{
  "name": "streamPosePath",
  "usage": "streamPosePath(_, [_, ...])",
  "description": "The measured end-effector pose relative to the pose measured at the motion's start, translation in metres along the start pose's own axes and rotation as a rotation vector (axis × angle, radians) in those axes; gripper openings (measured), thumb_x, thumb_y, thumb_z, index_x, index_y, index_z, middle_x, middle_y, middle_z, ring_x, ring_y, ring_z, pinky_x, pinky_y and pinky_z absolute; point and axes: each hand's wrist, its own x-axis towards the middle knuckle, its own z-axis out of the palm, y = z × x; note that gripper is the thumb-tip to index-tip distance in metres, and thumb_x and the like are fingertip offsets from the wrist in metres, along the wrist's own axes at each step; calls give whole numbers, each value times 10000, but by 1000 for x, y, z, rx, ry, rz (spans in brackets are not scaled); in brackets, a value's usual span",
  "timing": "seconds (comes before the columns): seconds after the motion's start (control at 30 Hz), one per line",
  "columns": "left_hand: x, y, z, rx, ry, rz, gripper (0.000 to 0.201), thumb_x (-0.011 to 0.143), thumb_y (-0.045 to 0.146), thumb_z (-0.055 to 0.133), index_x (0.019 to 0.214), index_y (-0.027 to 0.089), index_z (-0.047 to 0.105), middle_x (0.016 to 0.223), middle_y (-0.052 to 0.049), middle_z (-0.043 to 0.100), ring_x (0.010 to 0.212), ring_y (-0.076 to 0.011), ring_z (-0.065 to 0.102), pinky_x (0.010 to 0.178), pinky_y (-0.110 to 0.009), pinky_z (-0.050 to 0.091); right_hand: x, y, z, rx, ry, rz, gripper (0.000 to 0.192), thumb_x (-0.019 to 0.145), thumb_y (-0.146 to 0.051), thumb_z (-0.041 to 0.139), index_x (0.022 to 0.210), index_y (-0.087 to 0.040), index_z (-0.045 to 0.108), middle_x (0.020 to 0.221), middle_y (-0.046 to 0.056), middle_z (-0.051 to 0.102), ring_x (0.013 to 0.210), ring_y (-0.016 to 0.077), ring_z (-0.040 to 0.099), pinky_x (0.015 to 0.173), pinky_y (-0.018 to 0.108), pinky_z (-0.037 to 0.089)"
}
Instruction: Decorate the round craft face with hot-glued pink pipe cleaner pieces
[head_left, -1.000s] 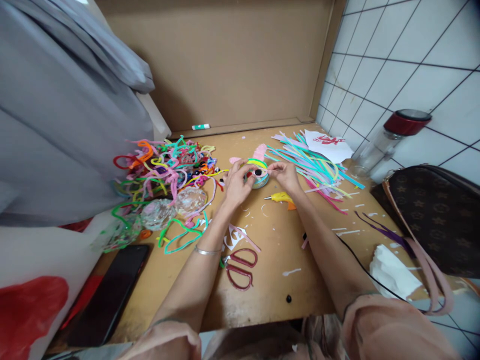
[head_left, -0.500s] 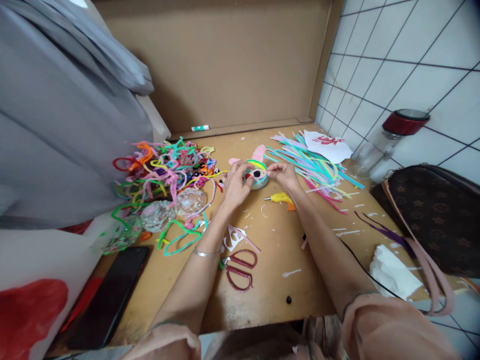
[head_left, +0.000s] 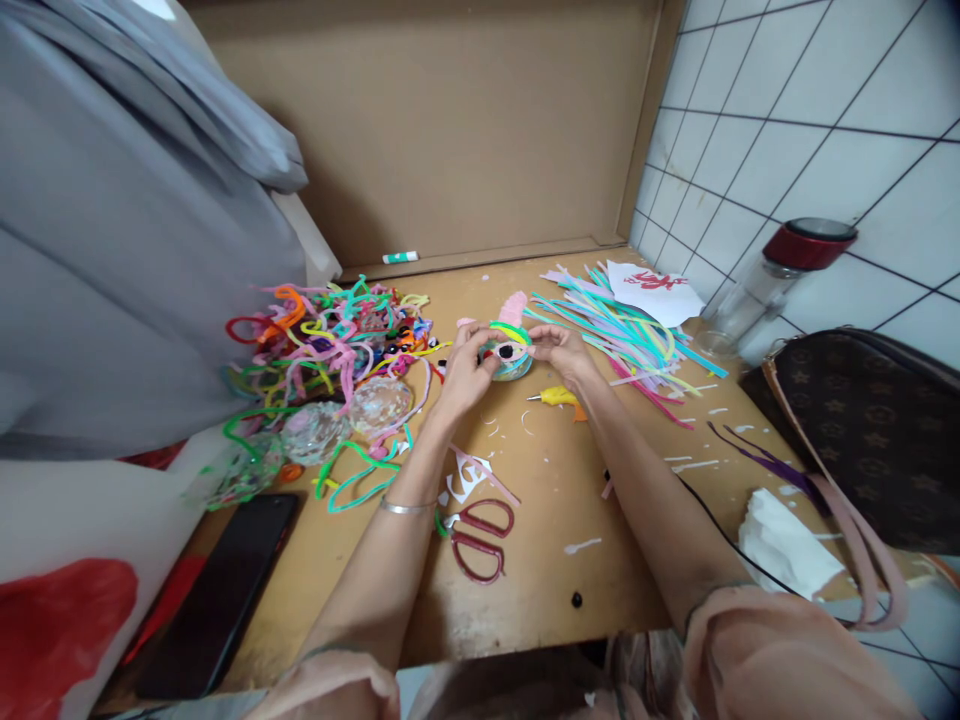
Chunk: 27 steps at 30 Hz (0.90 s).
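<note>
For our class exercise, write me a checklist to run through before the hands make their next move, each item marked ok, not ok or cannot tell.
1. Piece steadied: ok; the left hand holds the round craft piece.
2. Right hand at the piece: ok; its fingertips are at the edge of the eye.
3. Yellow glue gun set down: ok; it lies on the table.
4. Glue gun cool: cannot tell; heat does not show.
5. Scissors closed: cannot tell; blades hidden.
6. Scraps cleared: not ok; white paper scraps lie near the scissors.

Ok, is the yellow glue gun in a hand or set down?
Set down: the glue gun lies on the table, while the left hand and right hand are both at the round craft piece.
</note>
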Motion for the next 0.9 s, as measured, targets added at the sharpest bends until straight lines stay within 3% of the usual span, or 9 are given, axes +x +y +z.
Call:
streamPosePath(0.37, [0, 1, -1, -26, 19, 12, 287, 713, 137, 527, 957, 198, 666, 1125, -71, 569, 1160, -234, 516, 1084, -403, 378, -6, -6, 4, -32, -44, -2, 158, 463, -235, 708, 604, -192, 652, 583, -42, 607, 625, 121, 532, 622, 272, 416])
streamPosePath(0.9, [-1, 7, -4, 25, 7, -25, 229, 715, 129, 524, 926, 202, 575, 1115, -63, 570, 1105, -210, 525, 1010, -362, 419, -7, -5, 3, -54, -43, 16, 217, 460, -290, 742, 632, -197, 649, 641, -17, 643, 639, 128, 549, 634, 290, 444])
